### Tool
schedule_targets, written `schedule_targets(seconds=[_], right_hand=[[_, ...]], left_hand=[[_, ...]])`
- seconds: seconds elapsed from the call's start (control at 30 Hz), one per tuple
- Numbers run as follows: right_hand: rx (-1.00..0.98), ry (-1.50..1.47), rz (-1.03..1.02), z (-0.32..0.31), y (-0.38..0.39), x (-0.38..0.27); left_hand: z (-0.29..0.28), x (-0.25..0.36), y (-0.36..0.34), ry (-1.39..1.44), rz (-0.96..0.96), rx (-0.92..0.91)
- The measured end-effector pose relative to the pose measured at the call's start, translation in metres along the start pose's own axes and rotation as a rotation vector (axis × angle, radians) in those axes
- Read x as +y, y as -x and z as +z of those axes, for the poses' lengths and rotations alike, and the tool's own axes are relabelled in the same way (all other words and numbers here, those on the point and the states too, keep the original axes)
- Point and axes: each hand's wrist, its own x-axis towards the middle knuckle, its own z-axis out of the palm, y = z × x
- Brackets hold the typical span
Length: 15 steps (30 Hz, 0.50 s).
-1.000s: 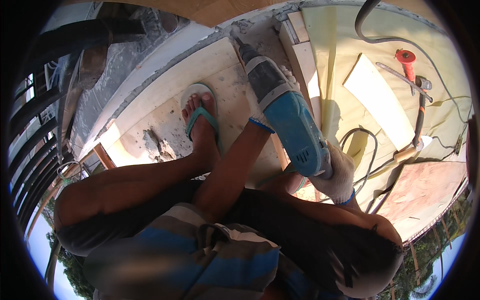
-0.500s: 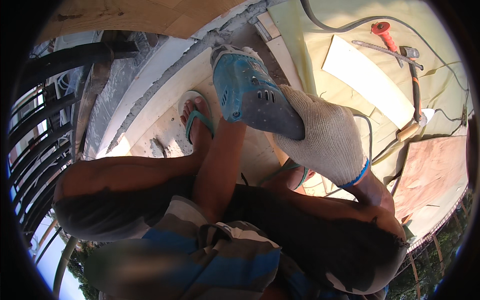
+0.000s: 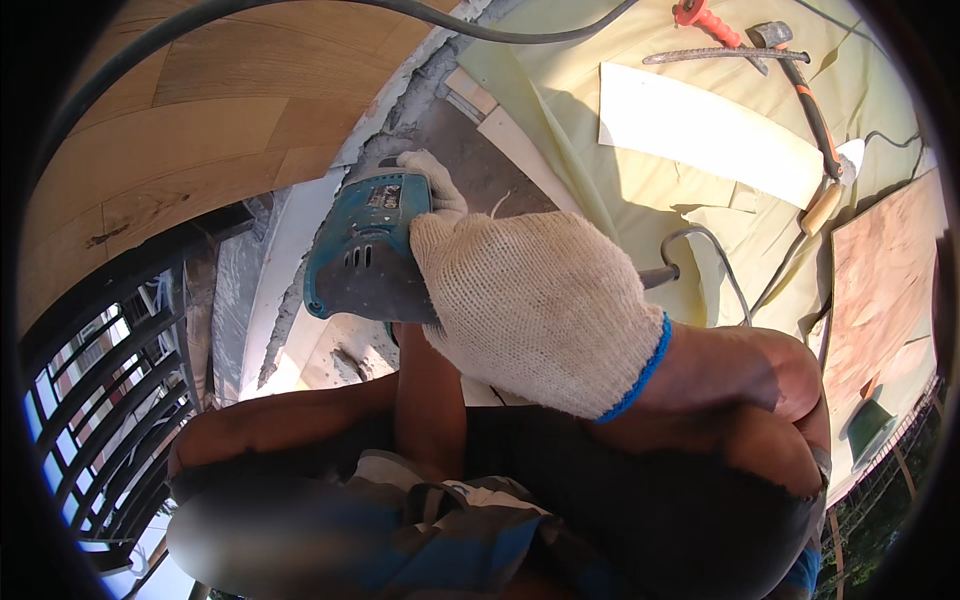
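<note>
My right hand (image 3: 535, 305), in a knitted off-white glove with blue cuff trim, is closed around the dark rear grip of a teal corded power tool (image 3: 370, 230). The tool points up and away from me; its working tip is hidden. My left forearm rises beneath the tool. Gloved fingers of my left hand (image 3: 440, 185) wrap the tool's front from the far side, while the rest of that hand is hidden. Ahead of the tool lies a rough, broken concrete edge (image 3: 400, 120) beside wood-look planks (image 3: 240, 100).
A pale sheet at right carries a hammer (image 3: 815, 110), a red-gripped chisel (image 3: 710, 22), a ribbed metal rod (image 3: 715, 55), a wood-handled trowel (image 3: 822, 208), a white panel (image 3: 700, 125) and plywood (image 3: 885, 280). A black cable (image 3: 500, 35) crosses the top; black railing (image 3: 110, 390) stands left.
Both hands have moved left with the power tool, toward the broken edge. The view has shifted, showing more planks and the cable across the top. The grip stays closed.
</note>
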Motion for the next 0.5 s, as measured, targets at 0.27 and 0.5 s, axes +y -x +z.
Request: schedule_targets(seconds=[0.27,0.5], right_hand=[[0.019,0.014,-0.048,-0.005,-0.004,0.008],[-0.019,0.002,-0.077,-0.015,-0.031,0.039]], left_hand=[[-0.005,0.018,-0.024,-0.289,0.004,-0.018],[-0.014,0.024,-0.046,-0.455,-0.006,-0.096]])
